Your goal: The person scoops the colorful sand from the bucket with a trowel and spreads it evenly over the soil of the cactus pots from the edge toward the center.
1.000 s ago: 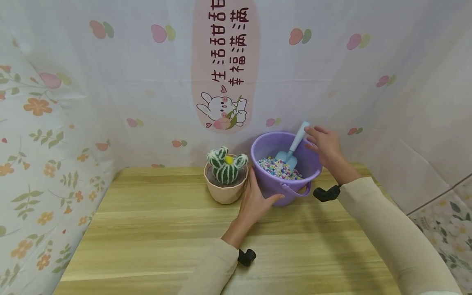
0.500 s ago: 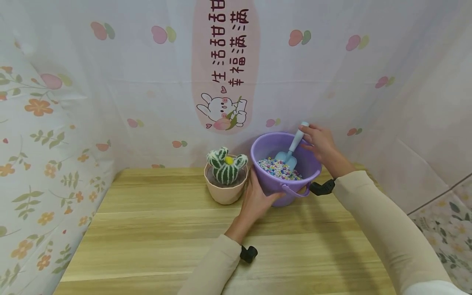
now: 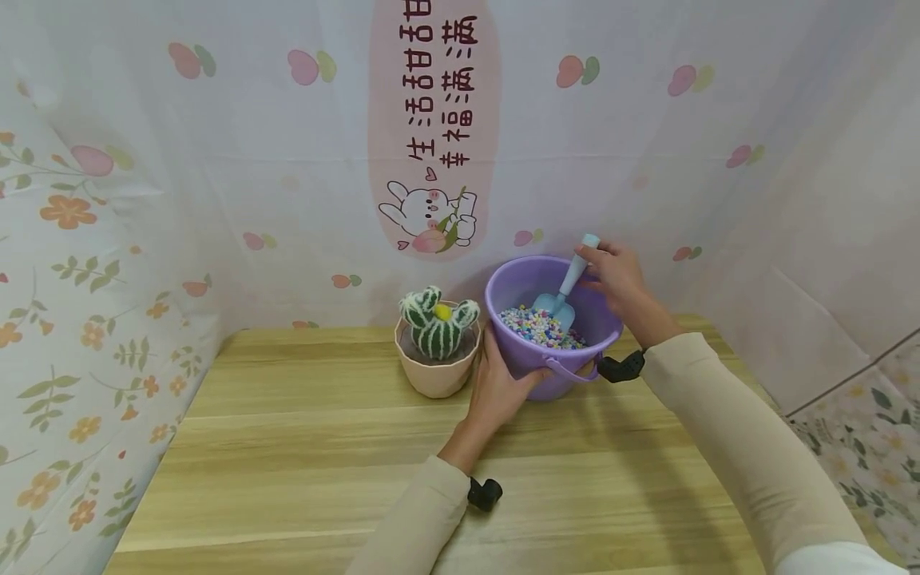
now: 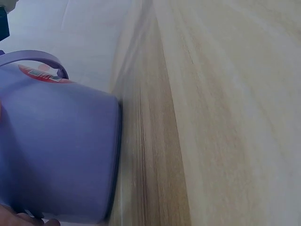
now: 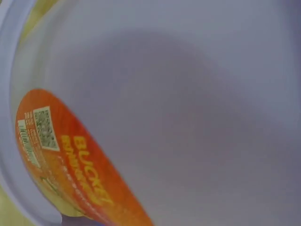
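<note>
A purple bucket (image 3: 576, 363) stands on the table, partly filled with small multicoloured beads (image 3: 528, 323). My left hand (image 3: 496, 391) holds its near left side, thumb in front and fingers along the wall. The left wrist view shows the bucket's side (image 4: 61, 141) with fingertips (image 4: 28, 220) at its lower edge. A light-blue toy shovel (image 3: 573, 275) leans in the bucket, its blade among the beads. My right hand (image 3: 620, 279) pinches the upper handle with thumb and fingers. The right wrist view shows only the bucket's outside and an orange label (image 5: 84, 165).
Left of the bucket, close to my left hand, is a potted toy cactus (image 3: 438, 335) in a pale pink pot (image 3: 434, 378). The wooden table (image 3: 302, 447) ends against a patterned cloth backdrop (image 3: 316, 184), with cloth on both sides too.
My right hand has moved left from beside the shovel's handle and taken hold of it. The shovel has barely moved. My left hand stays on the bucket.
</note>
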### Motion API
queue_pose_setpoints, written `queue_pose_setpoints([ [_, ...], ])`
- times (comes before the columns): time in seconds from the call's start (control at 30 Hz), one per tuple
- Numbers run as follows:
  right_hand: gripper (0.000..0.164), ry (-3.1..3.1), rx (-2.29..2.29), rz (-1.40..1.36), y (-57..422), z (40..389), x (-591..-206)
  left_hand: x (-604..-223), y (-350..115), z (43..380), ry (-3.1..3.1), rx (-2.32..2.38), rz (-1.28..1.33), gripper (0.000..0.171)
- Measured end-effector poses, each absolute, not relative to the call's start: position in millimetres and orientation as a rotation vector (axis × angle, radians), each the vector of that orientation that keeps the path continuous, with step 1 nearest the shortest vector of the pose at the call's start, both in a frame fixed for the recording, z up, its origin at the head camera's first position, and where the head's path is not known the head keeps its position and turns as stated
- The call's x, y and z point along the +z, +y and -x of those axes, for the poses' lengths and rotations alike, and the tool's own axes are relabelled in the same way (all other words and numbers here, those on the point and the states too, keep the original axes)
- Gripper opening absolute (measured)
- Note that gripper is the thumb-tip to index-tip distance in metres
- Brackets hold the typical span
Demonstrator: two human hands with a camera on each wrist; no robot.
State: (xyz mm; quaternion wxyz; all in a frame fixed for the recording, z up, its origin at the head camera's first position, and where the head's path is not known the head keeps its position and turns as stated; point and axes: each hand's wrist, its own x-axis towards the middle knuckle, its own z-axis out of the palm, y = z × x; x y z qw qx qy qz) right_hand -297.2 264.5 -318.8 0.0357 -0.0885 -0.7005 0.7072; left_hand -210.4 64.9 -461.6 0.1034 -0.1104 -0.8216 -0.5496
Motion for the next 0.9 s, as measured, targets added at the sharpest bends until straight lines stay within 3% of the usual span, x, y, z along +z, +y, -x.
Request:
queue_pose_setpoints([
  [0.1,0.021,-2.127,2.202,0.198,264.5,296.1,-322.6,-462.0,64.4,209.5,-2.428,-1.640,0.318,0.124],
  [0.23,0.020,-2.180,2.114,0.140,264.7,295.4,-328.7,-463.5,64.6,209.5,-2.415,-1.642,0.332,0.124],
  [0.47,0.026,-2.351,1.881,-0.011,266.6,299.0,-340.8,-464.9,65.0,210.3,-2.397,-1.647,0.365,0.122],
  [0.7,0.046,-2.483,1.757,-0.054,264.1,299.2,-344.3,-467.0,65.4,210.7,-2.406,-1.648,0.352,0.121],
  [0.9,0.054,-2.530,1.740,-0.068,269.5,298.7,-342.1,-466.3,68.8,211.8,-2.407,-1.662,0.339,0.122],
])
